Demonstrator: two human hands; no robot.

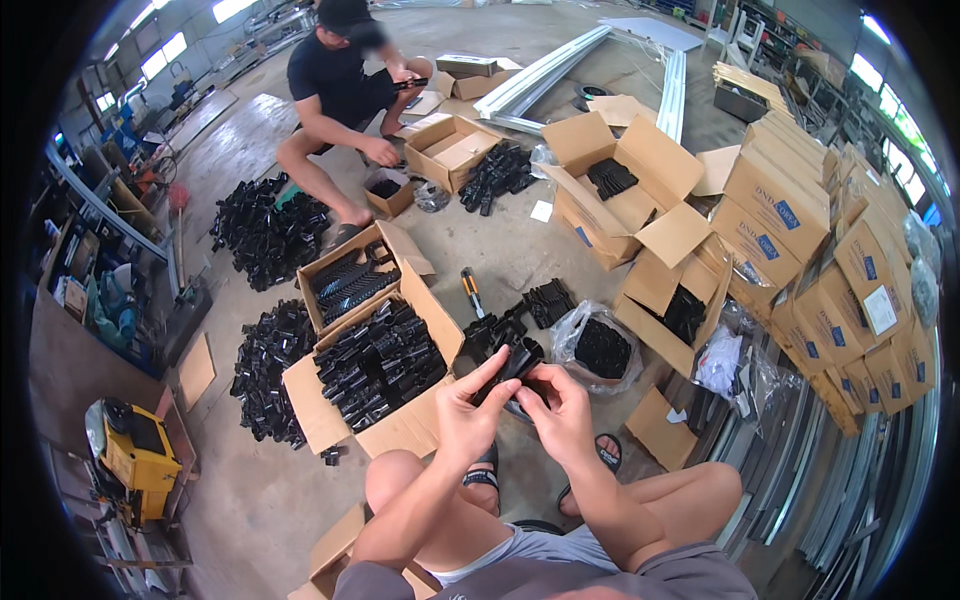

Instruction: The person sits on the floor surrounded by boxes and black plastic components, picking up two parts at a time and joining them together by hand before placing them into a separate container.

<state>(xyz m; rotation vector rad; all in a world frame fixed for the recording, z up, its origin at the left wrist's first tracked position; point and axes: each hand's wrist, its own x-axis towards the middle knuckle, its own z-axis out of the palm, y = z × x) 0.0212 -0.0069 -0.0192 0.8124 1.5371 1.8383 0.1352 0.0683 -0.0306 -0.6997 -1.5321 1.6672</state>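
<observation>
- Workshop, bare grey concrete floor (235,500); open brown cardboard box (432,318) of black pieces left of the hands.
- Small smooth black part (519,368): up between both hands, clear of the floor.
- Left hand (468,408) and right hand (560,408) both pinch it, thumbs uppermost.
- Probably light, stiff, slightly slippery; best gripped at the ends.
- Stacked brown cartons (755,185): blue diamond marks (787,214), lettered; white paper label (880,310) too small to read.

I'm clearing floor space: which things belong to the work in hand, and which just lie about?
Likely in the work:
black part in left hand and right hand
open carton of black parts
pile of black parts

Likely just lying about:
yellow machine
silver frame
</observation>
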